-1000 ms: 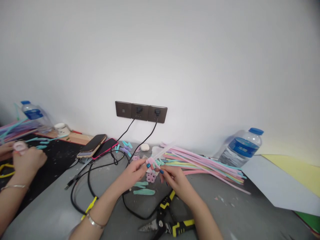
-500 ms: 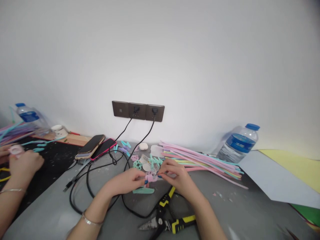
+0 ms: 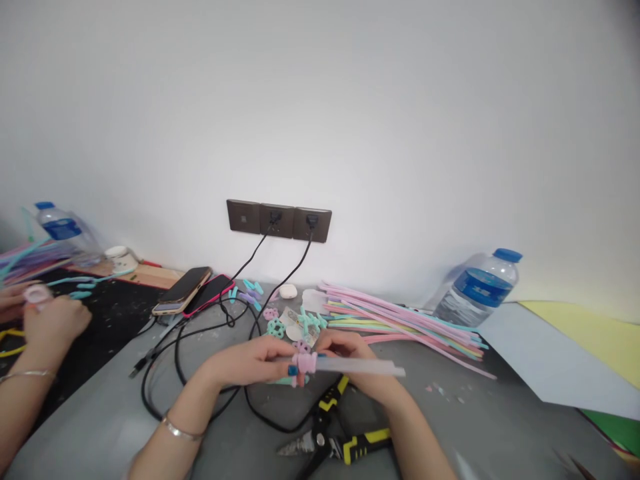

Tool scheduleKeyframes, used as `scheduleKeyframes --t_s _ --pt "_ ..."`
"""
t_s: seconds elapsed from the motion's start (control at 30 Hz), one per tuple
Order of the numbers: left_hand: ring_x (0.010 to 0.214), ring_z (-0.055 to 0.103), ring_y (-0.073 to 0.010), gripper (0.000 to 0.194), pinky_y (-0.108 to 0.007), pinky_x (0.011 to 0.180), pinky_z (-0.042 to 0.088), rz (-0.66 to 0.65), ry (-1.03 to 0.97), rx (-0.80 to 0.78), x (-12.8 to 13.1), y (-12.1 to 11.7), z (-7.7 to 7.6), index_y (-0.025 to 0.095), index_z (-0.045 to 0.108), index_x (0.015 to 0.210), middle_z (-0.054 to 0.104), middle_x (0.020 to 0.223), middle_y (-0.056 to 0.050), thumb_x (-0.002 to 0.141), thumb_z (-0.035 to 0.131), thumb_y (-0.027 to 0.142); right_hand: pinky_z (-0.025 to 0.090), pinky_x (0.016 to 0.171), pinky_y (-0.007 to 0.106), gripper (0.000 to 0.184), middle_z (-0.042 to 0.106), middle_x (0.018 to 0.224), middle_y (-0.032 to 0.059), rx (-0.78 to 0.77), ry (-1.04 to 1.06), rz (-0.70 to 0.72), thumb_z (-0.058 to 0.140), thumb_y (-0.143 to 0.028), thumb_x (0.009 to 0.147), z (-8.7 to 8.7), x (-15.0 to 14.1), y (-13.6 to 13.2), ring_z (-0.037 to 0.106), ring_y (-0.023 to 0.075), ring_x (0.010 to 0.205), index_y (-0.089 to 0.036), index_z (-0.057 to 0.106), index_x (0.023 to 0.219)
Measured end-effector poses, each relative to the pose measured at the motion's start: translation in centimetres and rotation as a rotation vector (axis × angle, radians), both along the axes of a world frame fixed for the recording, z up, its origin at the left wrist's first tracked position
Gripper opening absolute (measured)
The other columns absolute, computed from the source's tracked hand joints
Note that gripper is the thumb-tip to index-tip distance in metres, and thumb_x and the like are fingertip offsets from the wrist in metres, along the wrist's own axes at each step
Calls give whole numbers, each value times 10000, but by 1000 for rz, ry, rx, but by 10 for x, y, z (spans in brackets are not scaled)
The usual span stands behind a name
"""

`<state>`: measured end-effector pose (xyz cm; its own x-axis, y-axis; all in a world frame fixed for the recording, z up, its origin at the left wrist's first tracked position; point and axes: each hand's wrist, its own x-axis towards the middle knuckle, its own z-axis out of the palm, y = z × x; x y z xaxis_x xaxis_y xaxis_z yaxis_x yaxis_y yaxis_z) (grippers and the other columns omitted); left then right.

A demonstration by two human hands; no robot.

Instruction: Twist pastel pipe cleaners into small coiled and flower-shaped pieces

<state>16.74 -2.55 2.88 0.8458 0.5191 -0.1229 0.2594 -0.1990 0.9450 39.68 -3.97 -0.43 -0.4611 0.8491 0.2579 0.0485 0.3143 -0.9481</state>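
My left hand (image 3: 253, 360) is closed, its thumb and fingers pinching a small pink fuzzy pipe-cleaner piece (image 3: 305, 363). A pale translucent stick (image 3: 357, 365) runs rightward from that piece, across the front of my right hand (image 3: 353, 350). My right hand's fingers are curled in, with a fingertip at the piece's right edge; the stick partly covers them. Just behind lie curled mint pipe-cleaner shapes (image 3: 276, 327) and a pink one (image 3: 271, 314). Below my hands are yellow-and-black pliers (image 3: 320, 440), jaws pointing left.
A bundle of pastel pipe cleaners (image 3: 400, 320) lies behind on the right, near a water bottle (image 3: 483, 290) and paper sheets (image 3: 555, 353). Black cables (image 3: 175, 373) loop at left beside phones (image 3: 185, 290). Another person's hands (image 3: 55, 327) work at far left.
The pale stick now shows, sticking out to the right of the pink piece. My right hand's fingers have curled inward behind it. The view has shifted slightly.
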Motion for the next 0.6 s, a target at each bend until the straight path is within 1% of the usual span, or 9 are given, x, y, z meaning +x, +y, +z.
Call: scheduleKeyframes --t_s 0.1,0.17,0.23,0.3,0.37,0.47,0.6 --pt "518 296 -77 407 -187 466 240 167 -51 -32 9 0 -7 134 654 930 450 650 35 893 477 499 396 617 249 270 578 665 4 1 -9 -110 585 -381 865 -4 -1 1 514 143 646 -171 618 700" --pt "552 347 -86 400 -184 496 286 253 -83 -2 17 0 -11 130 653 921 501 693 17 899 469 485 406 609 255 262 585 661 5 -33 -2 -175 593 -408 847 -8 -2 3 520 146 628 -170 620 740" --pt "629 427 -106 389 -192 563 344 315 -127 36 24 1 -15 129 658 910 562 762 -11 898 473 471 406 588 256 294 587 648 9 -56 -11 -186 595 -444 835 -11 -3 5 511 143 600 -163 633 758" --pt "700 478 -130 380 -207 626 377 359 -151 64 28 1 -18 126 663 914 596 811 -30 893 480 459 398 557 249 339 573 626 7 -77 -13 -163 582 -480 838 -11 -4 6 491 133 568 -158 640 752" --pt "717 490 -140 382 -218 643 383 391 -142 84 30 2 -21 117 666 925 601 811 -36 891 480 449 397 536 239 375 560 621 5 -102 7 -135 568 -512 842 -9 -5 6 481 126 557 -157 642 747" --pt "678 461 -131 382 -214 599 358 417 -112 97 31 2 -22 105 662 924 573 763 -24 888 477 438 397 531 231 404 542 617 -2 -127 32 -117 570 -544 835 -6 -6 5 468 120 556 -157 647 749" --pt "627 411 -112 365 -202 552 315 420 -94 99 30 2 -21 107 644 863 515 695 6 884 473 429 376 520 226 425 520 611 -11 -143 33 -116 572 -569 826 -7 -6 4 436 111 547 -156 647 759"
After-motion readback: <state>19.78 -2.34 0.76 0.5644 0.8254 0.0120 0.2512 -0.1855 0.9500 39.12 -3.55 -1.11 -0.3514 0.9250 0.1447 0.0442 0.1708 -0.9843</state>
